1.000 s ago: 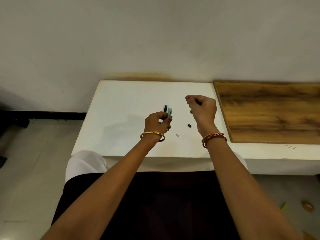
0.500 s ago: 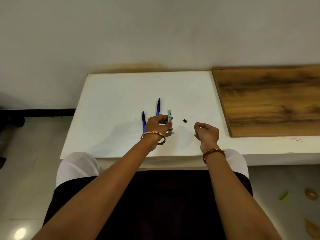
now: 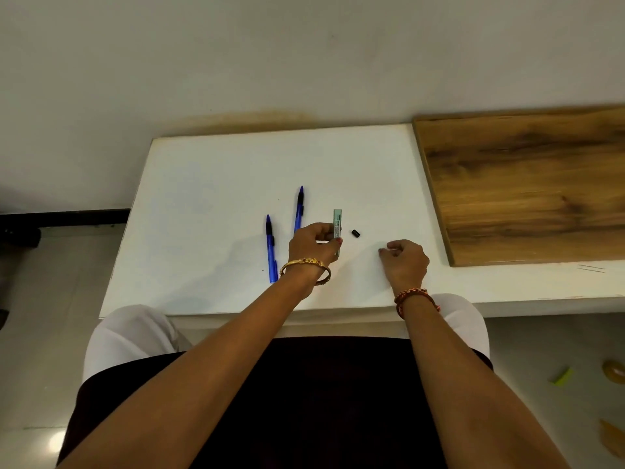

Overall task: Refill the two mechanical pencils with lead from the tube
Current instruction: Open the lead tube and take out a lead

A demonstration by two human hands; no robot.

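Her left hand (image 3: 313, 243) pinches the slim green lead tube (image 3: 337, 228) upright; her right hand (image 3: 404, 262), loosely curled, perhaps pinches lead, unclear. Two blue plastic mechanical pencils (image 3: 270, 248) lie lengthwise just beyond-left of the left hand, nearer it.

A plain off-white wall (image 3: 304, 52) fills the upper half of the view, with a brownish smear (image 3: 260, 118) along it just above the table's far edge. The white table (image 3: 209, 184) stands against this wall; a wood-grain board (image 3: 527, 184) lies on its right part. Pale glossy floor tiles (image 3: 40, 333) show at left, catching a bright reflection of light near the bottom corner. A dark skirting strip (image 3: 64, 216) runs along the wall's foot
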